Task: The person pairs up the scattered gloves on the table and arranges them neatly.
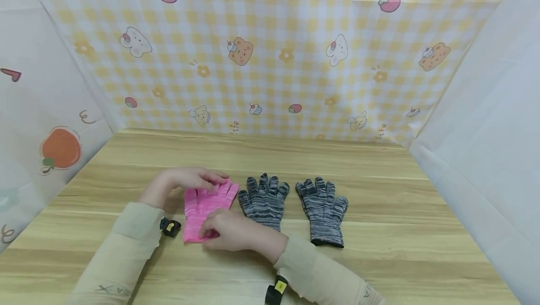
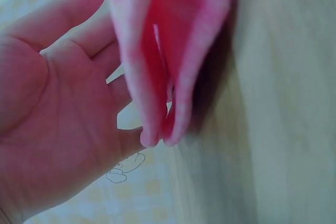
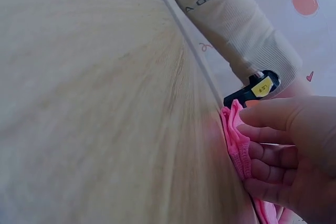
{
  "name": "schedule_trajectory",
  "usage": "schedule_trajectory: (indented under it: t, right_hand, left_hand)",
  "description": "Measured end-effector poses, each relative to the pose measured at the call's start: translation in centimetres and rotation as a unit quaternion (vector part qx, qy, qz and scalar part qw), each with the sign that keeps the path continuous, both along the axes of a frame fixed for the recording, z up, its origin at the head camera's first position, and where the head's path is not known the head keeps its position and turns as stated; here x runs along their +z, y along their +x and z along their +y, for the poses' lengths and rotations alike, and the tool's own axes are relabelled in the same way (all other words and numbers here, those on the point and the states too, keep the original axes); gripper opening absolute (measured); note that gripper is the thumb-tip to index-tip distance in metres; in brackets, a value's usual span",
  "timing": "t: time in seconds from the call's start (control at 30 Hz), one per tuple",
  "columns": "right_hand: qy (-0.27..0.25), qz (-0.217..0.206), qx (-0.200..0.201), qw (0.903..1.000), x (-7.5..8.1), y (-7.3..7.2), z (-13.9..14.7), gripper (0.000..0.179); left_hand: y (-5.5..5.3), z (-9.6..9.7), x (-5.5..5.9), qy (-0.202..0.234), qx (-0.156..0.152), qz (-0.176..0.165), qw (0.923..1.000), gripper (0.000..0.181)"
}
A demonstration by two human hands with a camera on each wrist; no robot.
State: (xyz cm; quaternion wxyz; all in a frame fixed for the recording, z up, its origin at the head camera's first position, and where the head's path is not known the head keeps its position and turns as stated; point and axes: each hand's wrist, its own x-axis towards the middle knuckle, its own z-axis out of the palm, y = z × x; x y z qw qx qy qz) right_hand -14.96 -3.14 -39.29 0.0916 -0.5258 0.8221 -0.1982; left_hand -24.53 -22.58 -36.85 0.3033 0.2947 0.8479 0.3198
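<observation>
A pink knit glove [image 1: 206, 209] lies on the wooden table, fingers pointing away from me and cuff towards me. Over its fingers rests my left hand [image 1: 198, 178], with its own fingers fairly straight. At the cuff, my right hand [image 1: 229, 231] has curled fingers and pinches the edge. The right wrist view shows the raised pink cuff [image 3: 240, 153] against those fingertips. Seen from the left wrist, the cuff mouth [image 2: 173, 30] gapes a little beside my left palm [image 2: 63, 103].
Two grey-black striped knit gloves lie to the right: one in the middle [image 1: 265, 202], partly behind my right forearm, another farther right [image 1: 324, 211]. A yellow checked cloth [image 1: 270, 24] hangs behind the wooden table [image 1: 379, 267], and white cloth walls stand at both sides.
</observation>
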Motion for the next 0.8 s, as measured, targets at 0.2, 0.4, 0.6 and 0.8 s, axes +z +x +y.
schedule_trajectory:
  t: [0.2,0.4,0.6,0.8]
  right_hand:
    - [0.002,0.010,0.003,0.9999,0.0,0.0,0.2,0.016]
    - [0.012,0.017,0.005,0.9998,0.0,0.1,0.5,0.019]
    - [-0.001,0.009,0.015,0.9998,0.3,0.2,1.1,0.021]
    - [-0.021,-0.009,0.025,0.9994,0.7,0.2,1.9,0.024]
  left_hand:
    - [0.1,0.2,0.3,-0.008,-0.007,-0.001,0.9999,0.048]
    - [0.4,0.3,0.4,-0.002,-0.012,-0.009,0.9999,0.049]
    - [0.6,0.0,0.0,0.020,0.000,0.005,0.9998,0.048]
    - [0.6,-0.7,-0.4,0.046,0.033,0.038,0.9977,0.050]
